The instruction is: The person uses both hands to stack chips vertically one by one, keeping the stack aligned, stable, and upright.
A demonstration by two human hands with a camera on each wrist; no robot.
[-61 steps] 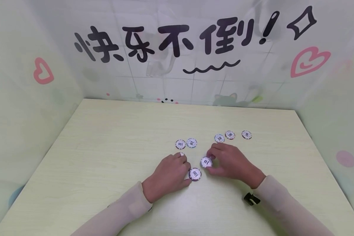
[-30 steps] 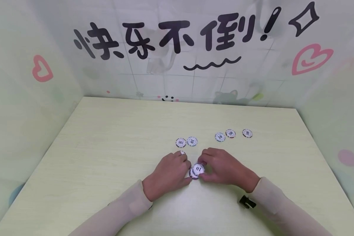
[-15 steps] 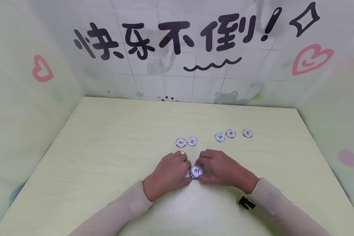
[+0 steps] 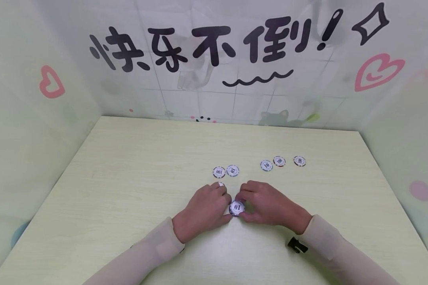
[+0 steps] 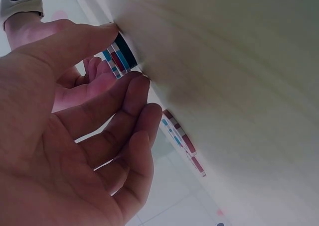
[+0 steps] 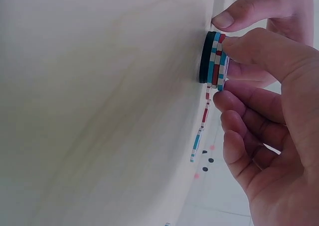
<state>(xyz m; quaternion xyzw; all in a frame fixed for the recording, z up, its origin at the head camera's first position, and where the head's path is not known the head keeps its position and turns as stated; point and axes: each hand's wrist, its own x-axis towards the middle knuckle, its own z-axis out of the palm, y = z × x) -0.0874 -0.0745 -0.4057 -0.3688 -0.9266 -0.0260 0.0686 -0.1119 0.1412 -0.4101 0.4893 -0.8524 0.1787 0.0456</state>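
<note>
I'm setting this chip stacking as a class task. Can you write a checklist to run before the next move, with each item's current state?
1. Top chip on the stack, its 10 face up: ok.
2. Left hand at the stack's side: ok, thumb and fingers bracket it.
3. Right hand off the top chip: not ok, it grips the rim.
4. Chip edges all lined up: cannot tell, the hands cover part of the stack.
5. More chips lying flat beyond the hands: ok, including a 100 chip and a 10 chip.
</note>
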